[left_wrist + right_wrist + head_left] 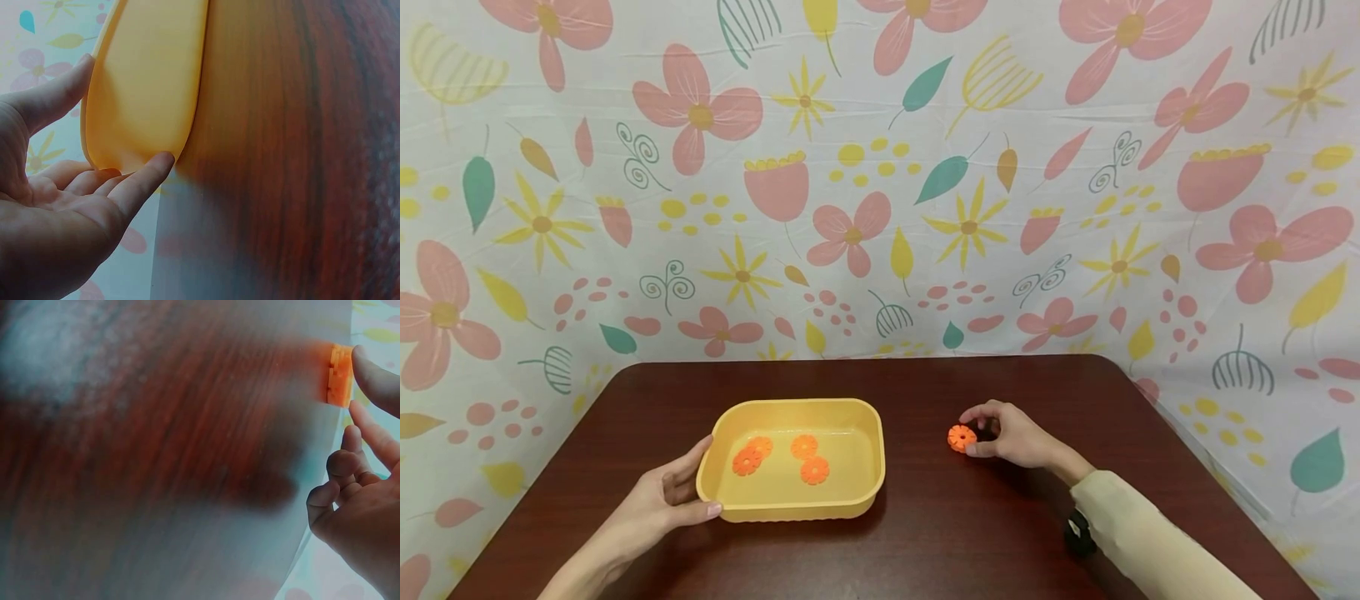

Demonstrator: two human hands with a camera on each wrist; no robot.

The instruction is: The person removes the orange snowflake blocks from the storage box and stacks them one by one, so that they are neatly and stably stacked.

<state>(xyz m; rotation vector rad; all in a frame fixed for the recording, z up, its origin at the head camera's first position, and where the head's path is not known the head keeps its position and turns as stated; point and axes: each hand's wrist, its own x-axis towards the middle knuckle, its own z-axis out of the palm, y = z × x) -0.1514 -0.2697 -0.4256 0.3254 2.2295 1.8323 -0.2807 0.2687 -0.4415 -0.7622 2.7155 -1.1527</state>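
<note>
A yellow plastic basin [790,504] with rounded corners stands on the table, left of the middle. Inside it lie several orange notched interlocking discs [815,471]. My left hand [651,508] grips the basin's left end, the thumb at the near corner and the fingers along the end wall. In the left wrist view the fingers [144,184] touch the basin's end [134,125]. To the right of the basin, my right hand [1018,435] pinches a small stack of orange interlocking discs [961,437] by its edges. In the right wrist view the stack [339,376] sits between thumb and index finger.
The dark brown wooden table [917,550] has rounded far corners. Behind it hangs a white cloth [880,108] printed with flowers and leaves. A dark band [1078,532] is worn on the right wrist, by the light sleeve [1150,533].
</note>
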